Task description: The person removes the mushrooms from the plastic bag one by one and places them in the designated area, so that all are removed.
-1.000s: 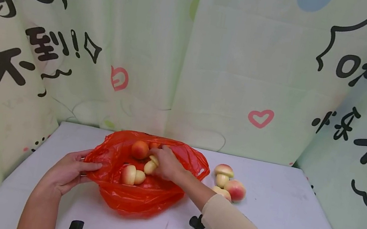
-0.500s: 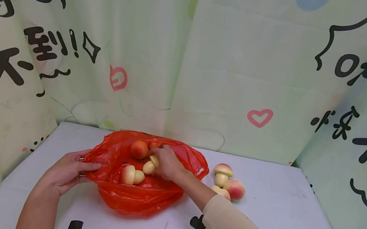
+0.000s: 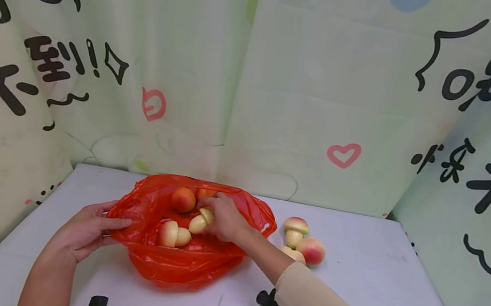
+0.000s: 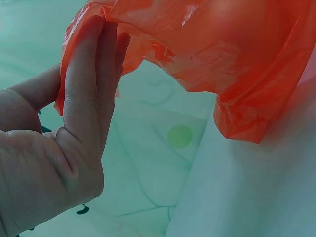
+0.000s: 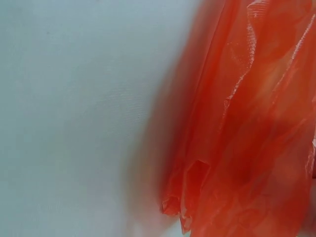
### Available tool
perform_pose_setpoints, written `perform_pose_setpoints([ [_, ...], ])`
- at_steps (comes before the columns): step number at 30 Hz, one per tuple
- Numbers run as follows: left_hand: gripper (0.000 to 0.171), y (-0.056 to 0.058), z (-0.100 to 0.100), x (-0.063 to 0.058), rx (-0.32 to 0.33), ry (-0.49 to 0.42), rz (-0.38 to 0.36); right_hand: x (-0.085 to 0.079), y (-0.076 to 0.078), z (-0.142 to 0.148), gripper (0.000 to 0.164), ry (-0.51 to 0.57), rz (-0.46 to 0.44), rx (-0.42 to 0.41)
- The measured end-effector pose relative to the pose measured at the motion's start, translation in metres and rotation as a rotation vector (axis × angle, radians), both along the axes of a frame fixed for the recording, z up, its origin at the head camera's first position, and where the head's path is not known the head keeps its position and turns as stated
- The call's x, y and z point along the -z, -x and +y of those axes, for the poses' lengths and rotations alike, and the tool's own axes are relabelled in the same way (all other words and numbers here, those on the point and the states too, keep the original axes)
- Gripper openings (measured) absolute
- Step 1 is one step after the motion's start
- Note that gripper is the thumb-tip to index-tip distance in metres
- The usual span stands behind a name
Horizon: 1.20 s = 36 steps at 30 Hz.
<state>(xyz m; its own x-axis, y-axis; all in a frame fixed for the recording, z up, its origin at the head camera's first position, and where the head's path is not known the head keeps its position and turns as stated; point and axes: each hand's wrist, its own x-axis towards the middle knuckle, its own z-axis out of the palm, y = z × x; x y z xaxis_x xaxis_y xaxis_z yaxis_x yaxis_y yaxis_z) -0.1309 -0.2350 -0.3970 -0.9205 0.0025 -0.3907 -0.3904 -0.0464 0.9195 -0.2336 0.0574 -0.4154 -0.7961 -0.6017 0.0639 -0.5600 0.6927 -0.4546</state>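
A red plastic bag (image 3: pixel 177 271) stands wide-mouthed on the white table. My left hand (image 3: pixel 79 228) pinches its left rim, thumb inside and the other fingers outside; the left wrist view shows this hand (image 4: pixel 74 123) against the thin plastic (image 4: pixel 232 64). Inside the bag, my right hand (image 3: pixel 226 220) holds a toy mushroom (image 3: pixel 197 225) by the cap, some fingers hidden. A second mushroom (image 3: pixel 168 234) lies to its left. Behind them sit an orange-red round fruit (image 3: pixel 183 200) and another orange one (image 3: pixel 204 193), partly covered by the fingers. The right wrist view is mostly bag side (image 5: pixel 247 128).
Right of the bag on the table (image 3: pixel 347 300) are an upright toy mushroom (image 3: pixel 295 232), a red-and-yellow peach (image 3: pixel 311 251) and a pale rounded piece (image 3: pixel 294 255) partly behind the forearm. A printed curtain (image 3: pixel 283 100) encloses the back and sides.
The whole head view has shifted slightly, scene contents sliding a little left. Both hands keep their places on and in the bag, and the mushroom stays at the right hand.
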Motion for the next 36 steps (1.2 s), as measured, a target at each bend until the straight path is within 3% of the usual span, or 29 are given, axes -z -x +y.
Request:
perform_pose_setpoints([
  [22, 0.081, -0.001, -0.002, 0.002, 0.003, -0.013, 0.007, -0.016, -0.013, 0.020, 0.053, 0.121, -0.066, 0.013],
  [36, 0.081, -0.001, -0.001, 0.001, 0.007, -0.015, 0.010, -0.026, -0.026, 0.032, 0.052, 0.132, -0.060, 0.010],
])
